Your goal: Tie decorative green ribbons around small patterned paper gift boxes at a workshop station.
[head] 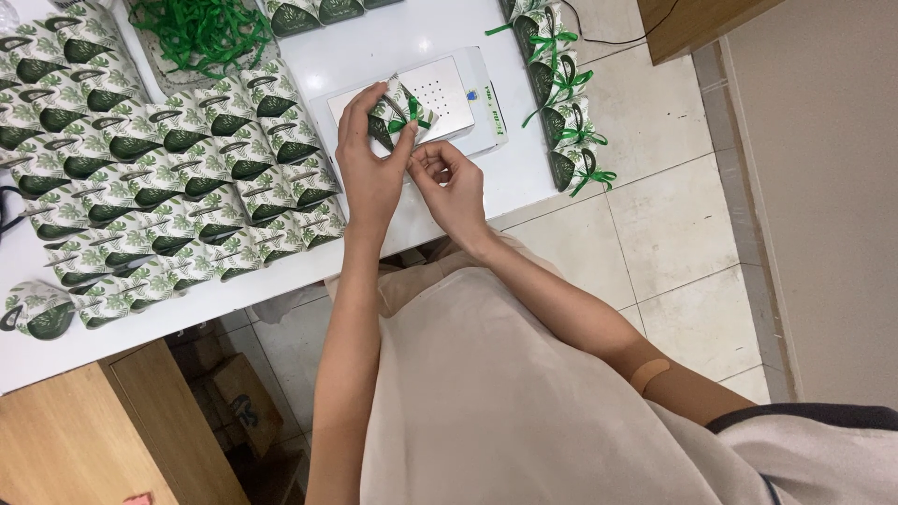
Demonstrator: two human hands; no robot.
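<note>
My left hand (368,159) grips a small leaf-printed paper box (391,110) with a green ribbon bow (412,122) on it. It holds the box over a flat white device (458,93) on the white table (393,42). My right hand (451,182) is just below the box, fingers curled and pinched at the ribbon's lower end.
Several rows of matching untied boxes (159,178) cover the table's left part. A heap of green ribbon (201,33) lies at the back. Several boxes with tied bows (561,93) line the right edge. A wooden cabinet (84,440) stands below left, tiled floor (673,234) to the right.
</note>
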